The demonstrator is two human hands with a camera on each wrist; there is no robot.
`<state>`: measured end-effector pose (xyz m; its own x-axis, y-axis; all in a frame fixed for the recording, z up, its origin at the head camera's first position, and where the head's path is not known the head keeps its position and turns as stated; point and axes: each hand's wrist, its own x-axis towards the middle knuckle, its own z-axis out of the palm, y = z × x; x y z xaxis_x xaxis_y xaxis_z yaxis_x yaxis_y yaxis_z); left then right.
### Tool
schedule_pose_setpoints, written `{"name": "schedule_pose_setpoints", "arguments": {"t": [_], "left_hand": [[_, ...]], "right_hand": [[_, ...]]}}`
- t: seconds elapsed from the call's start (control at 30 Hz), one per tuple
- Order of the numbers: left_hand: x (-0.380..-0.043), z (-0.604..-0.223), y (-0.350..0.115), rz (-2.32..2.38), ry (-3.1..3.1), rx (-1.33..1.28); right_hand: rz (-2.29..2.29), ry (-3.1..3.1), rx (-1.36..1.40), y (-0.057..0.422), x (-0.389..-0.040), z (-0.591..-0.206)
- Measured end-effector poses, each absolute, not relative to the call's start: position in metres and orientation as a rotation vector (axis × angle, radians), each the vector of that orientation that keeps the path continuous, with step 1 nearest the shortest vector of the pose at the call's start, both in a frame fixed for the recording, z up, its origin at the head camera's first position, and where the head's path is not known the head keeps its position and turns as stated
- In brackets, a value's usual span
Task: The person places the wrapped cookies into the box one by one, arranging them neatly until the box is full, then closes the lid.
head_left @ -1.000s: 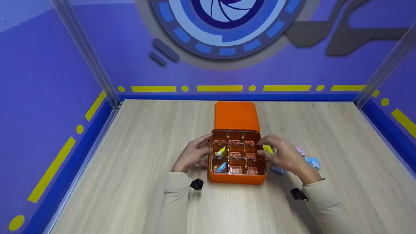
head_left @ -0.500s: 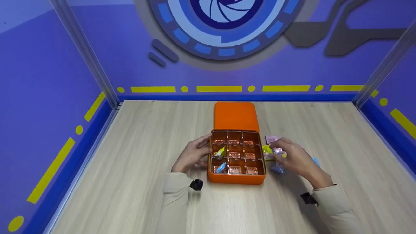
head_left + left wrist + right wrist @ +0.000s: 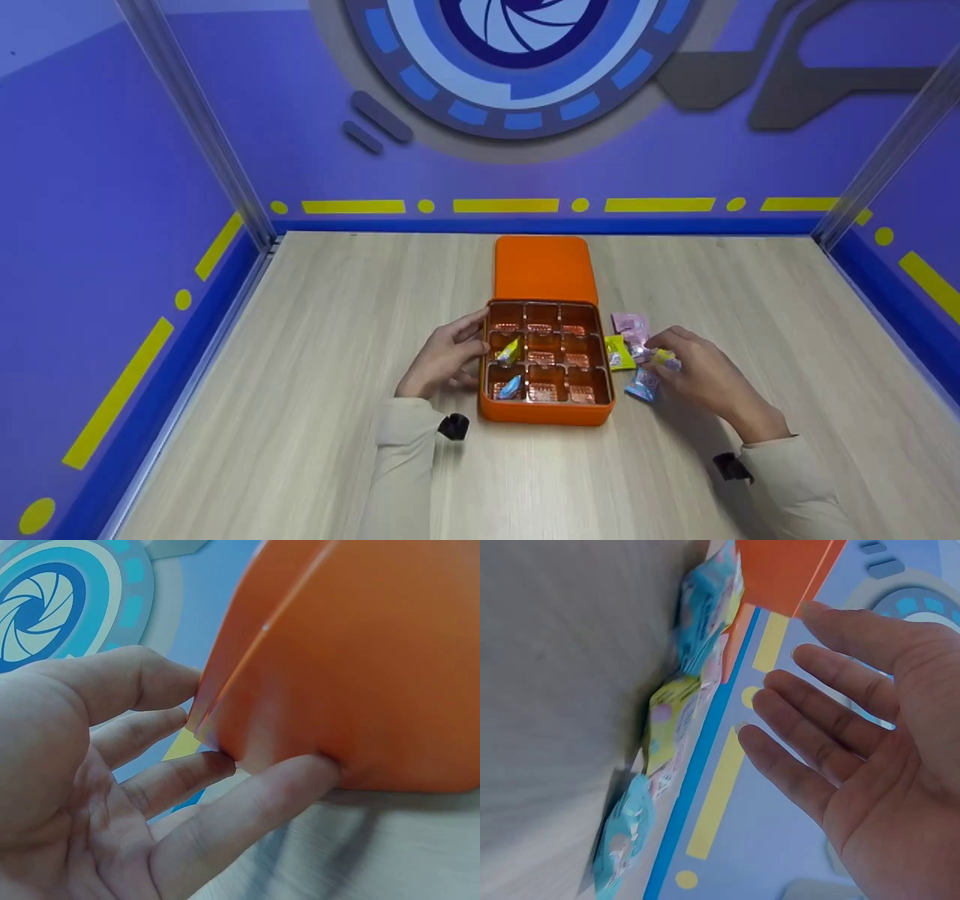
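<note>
An orange box with a clear divided insert stands mid-table. A yellow wrapped candy lies in its middle-left compartment, and a blue wrapped candy in the front-left one. My left hand rests its fingertips against the box's left wall, fingers spread in the left wrist view. Right of the box, my right hand hovers at a loose pile of candies, its fingers extended and holding nothing in the right wrist view. Near its fingertips lie a yellow candy, a blue one and pink ones.
Behind the box lies its orange lid. Another yellow candy sits close by the box's right wall. Blue panels bound the wooden table at the back and sides.
My right hand has drawn back from the box's right rim, moving right and nearer to me, uncovering candies beside the box. My left hand stays put.
</note>
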<state>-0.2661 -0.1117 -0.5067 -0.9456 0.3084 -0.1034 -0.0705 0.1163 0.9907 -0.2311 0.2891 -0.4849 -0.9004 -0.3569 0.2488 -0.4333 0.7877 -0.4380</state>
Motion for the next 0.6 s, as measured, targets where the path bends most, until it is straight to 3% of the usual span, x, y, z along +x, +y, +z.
{"name": "schedule_pose_setpoints", "arguments": {"t": [0.6], "left_hand": [[-0.265, -0.507, -0.111, 1.903, 2.112, 0.204]], "right_hand": [[0.676, -2.966, 0.474, 0.304, -0.222, -0.489]]}}
